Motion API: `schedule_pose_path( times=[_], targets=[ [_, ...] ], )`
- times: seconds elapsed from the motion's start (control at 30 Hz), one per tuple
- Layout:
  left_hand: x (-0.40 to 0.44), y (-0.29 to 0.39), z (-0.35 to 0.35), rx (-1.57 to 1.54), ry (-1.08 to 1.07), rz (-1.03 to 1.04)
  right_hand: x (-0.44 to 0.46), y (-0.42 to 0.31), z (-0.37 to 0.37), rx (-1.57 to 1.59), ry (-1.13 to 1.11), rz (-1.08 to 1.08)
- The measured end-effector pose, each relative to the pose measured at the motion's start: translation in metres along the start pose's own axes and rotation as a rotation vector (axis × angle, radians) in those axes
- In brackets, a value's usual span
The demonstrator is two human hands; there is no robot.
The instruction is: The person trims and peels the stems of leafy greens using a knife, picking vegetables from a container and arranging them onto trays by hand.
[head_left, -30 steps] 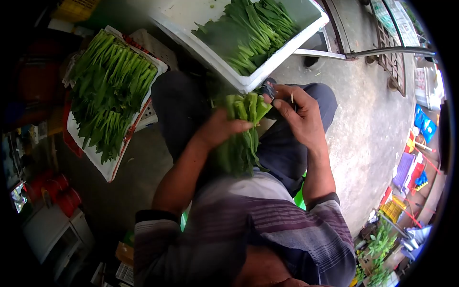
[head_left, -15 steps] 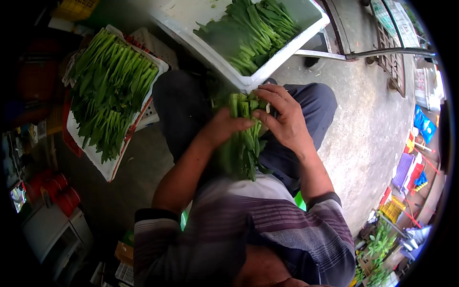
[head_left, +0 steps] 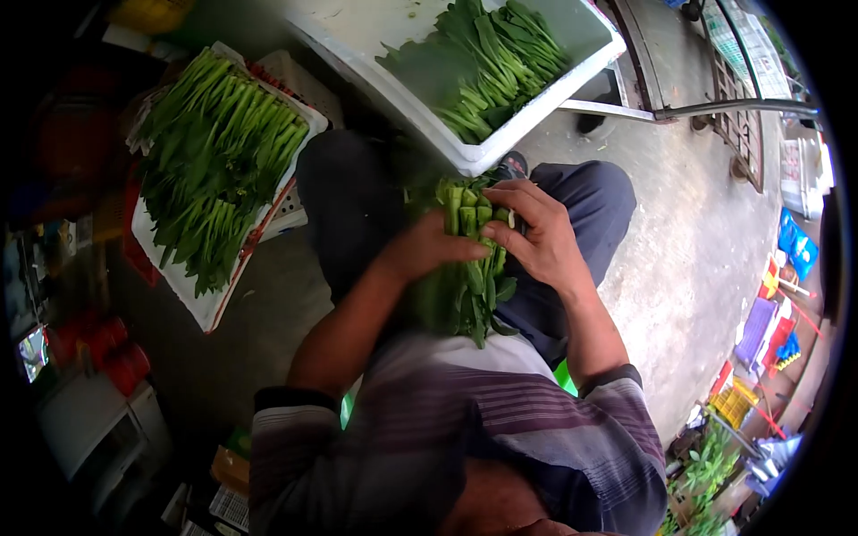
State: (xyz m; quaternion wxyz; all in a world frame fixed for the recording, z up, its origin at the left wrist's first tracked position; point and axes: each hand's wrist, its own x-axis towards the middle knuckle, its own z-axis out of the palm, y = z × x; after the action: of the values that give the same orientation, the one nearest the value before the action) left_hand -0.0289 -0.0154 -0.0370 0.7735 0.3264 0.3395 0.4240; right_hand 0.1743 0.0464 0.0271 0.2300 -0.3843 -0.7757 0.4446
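Above my lap I hold a bunch of leafy greens [head_left: 474, 268], its thick cut stalk ends pointing up and away from me and its leaves hanging towards my belly. My left hand [head_left: 429, 244] is closed round the left side, with the thumb lying across the stalks. On the right side, my right hand [head_left: 532, 228] grips near the cut ends, thumb and fingers bent against them. The far fingers of both hands are partly hidden behind the bunch. Just beyond my hands, a white foam box [head_left: 469, 159] holds more greens [head_left: 500, 71] laid in rows.
To my left, a white tray [head_left: 192, 308] is heaped with long-stemmed greens [head_left: 219, 161]. A metal-framed cart [head_left: 737, 116] stands at the far right. Crates, including a yellow basket [head_left: 735, 402], and plants [head_left: 710, 464] line the right edge. Red containers [head_left: 112, 353] lie at the left.
The stalk ends have tipped more towards my view, showing more of their cut faces. Both hands remain on the bunch. The whole scene has shifted slightly right.
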Motion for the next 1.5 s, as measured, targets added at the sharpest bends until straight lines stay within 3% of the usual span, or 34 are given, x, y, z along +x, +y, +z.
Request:
schedule_pose_path(
  times=[0.23, 0.47, 0.53, 0.73, 0.83, 0.97, 1.07, 1.2, 1.3, 1.4, 1.5],
  targets=[
    [0.005, 0.002, 0.005, 0.04, -0.025, -0.02, 0.004, 0.007, -0.016, 0.057, -0.05, -0.054],
    [0.007, 0.005, 0.01, 0.11, -0.052, -0.017, 0.028, -0.001, -0.033, -0.197, -0.342, -0.119],
    [0.008, 0.015, 0.01, 0.09, -0.075, 0.017, 0.03, 0.003, -0.03, -0.133, -0.338, -0.116],
    [0.009, 0.006, 0.001, -0.113, -0.175, -0.168, 0.023, 0.011, -0.02, -0.09, -0.266, -0.12],
    [0.008, 0.009, 0.01, -0.176, -0.119, -0.152, 0.022, 0.008, -0.019, -0.031, -0.31, 0.075],
    [0.014, -0.006, -0.001, -0.056, -0.183, -0.18, 0.013, 0.008, -0.012, 0.129, -0.25, 0.157],
    [0.008, -0.003, 0.006, -0.111, -0.176, -0.216, 0.008, 0.02, -0.006, -0.003, -0.179, -0.054],
    [0.01, -0.003, 0.009, -0.075, -0.144, -0.238, 0.007, 0.026, -0.004, 0.0, -0.201, -0.033],
    [0.011, 0.0, 0.009, -0.058, -0.063, -0.119, 0.009, 0.024, -0.016, 0.071, -0.211, 0.024],
    [0.009, 0.017, -0.005, -0.196, -0.008, -0.015, 0.013, 0.024, -0.025, 0.534, 0.158, 0.226],
    [0.007, 0.029, -0.026, -0.341, 0.055, 0.168, 0.017, 0.042, -0.038, 0.809, 0.119, 0.334]
  ],
)
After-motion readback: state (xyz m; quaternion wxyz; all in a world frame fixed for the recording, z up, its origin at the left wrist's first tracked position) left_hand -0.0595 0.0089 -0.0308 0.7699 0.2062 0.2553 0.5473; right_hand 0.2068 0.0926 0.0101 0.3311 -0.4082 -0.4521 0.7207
